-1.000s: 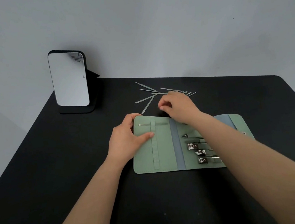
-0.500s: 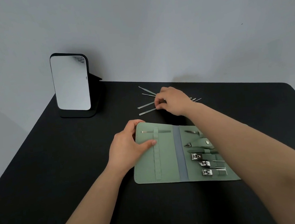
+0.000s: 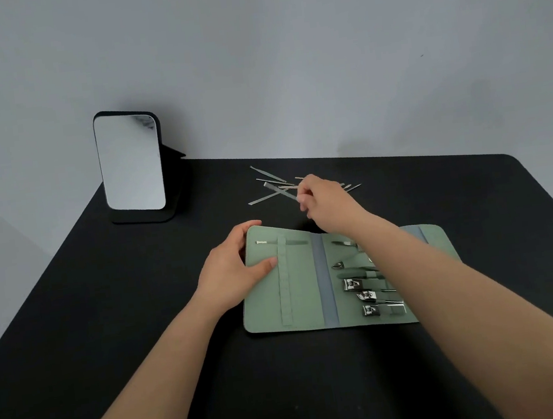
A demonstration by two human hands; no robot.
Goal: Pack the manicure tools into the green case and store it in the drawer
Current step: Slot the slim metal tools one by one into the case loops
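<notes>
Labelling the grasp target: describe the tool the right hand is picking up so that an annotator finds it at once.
On the black table, find the loose pile of thin metal tools beyond the open green case, right of the standing mirror. The flat metal strip is the one whose near end the right hand pinches; unlike the rest of the pile, it slants up off the table.

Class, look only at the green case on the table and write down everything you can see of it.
The green case lies opened flat on the black table, a soft, leather-like fold-out with grey-blue fold strips and a vertical loop band on its left panel, where one thin tool is tucked. The middle panel holds clippers and other metal tools. The left hand holds its left edge, thumb on the panel; the right forearm crosses over its right part, hiding some.
</notes>
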